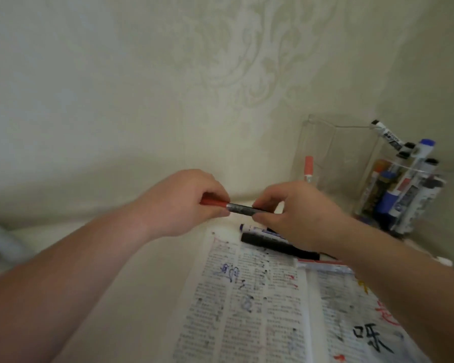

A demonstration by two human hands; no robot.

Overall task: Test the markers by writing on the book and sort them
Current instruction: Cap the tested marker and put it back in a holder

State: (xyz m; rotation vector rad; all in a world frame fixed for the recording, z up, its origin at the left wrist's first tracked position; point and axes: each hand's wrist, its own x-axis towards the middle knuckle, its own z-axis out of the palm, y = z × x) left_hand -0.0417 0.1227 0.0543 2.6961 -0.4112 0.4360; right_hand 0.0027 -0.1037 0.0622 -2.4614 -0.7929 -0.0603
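Scribbled over in blue, black and red ink, the open book (247,305) is lying nearest, on the right part of the desk (147,258) and running out of view at the near edge. Just above the book's far edge, both hands are holding 1 red marker (243,208) level in the air, its length running left to right. The left hand (184,203) is gripping the red cap (212,202) with curled fingers. The right hand (296,216) is pinching the grey barrel between thumb and fingers. The 2 hands are sitting close together, with a short stretch of barrel showing between them. Whether the cap is fully seated cannot be told.

Below the right hand, 3 more markers are lying across the book's far edge: a blue marker (257,229), a black marker (273,246) and, nearer, a white-and-red marker (323,265). Toward the desk's far right corner, a clear round holder (367,200) is standing full of upright markers (427,145). Just left of it, a clear box (325,142) is holding 1 red-capped marker (309,167) upright against the patterned wall (220,61).
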